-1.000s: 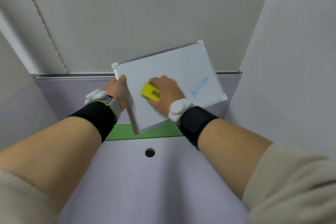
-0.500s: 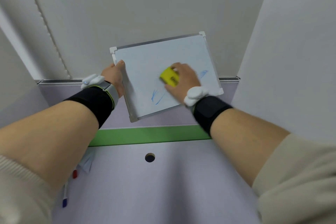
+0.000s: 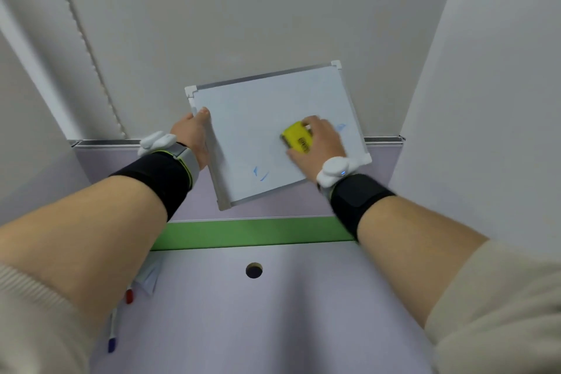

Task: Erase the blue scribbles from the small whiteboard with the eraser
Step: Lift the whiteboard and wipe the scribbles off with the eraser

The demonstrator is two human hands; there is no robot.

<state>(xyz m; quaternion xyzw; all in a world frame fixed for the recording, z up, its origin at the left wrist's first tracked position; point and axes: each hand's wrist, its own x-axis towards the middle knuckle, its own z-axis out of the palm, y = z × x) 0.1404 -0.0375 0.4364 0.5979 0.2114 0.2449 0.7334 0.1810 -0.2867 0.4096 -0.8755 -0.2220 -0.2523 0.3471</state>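
Observation:
A small whiteboard (image 3: 258, 118) with a silver frame is held tilted above the desk. My left hand (image 3: 194, 136) grips its left edge. My right hand (image 3: 321, 146) presses a yellow eraser (image 3: 296, 138) against the right half of the board. A short blue scribble (image 3: 261, 174) remains near the lower middle of the board. Another faint blue mark (image 3: 341, 127) shows just right of my right hand's fingers.
A lilac desk (image 3: 273, 328) with a round cable hole (image 3: 254, 270) and a green strip (image 3: 249, 234) lies below. Markers with red (image 3: 129, 296) and blue (image 3: 111, 345) caps and a white paper scrap (image 3: 148, 278) lie at the left. Grey partition walls stand close on three sides.
My right hand slid the eraser from the board's left-middle to its right half. The large blue scribble at the right is almost gone. The board has risen slightly in view.

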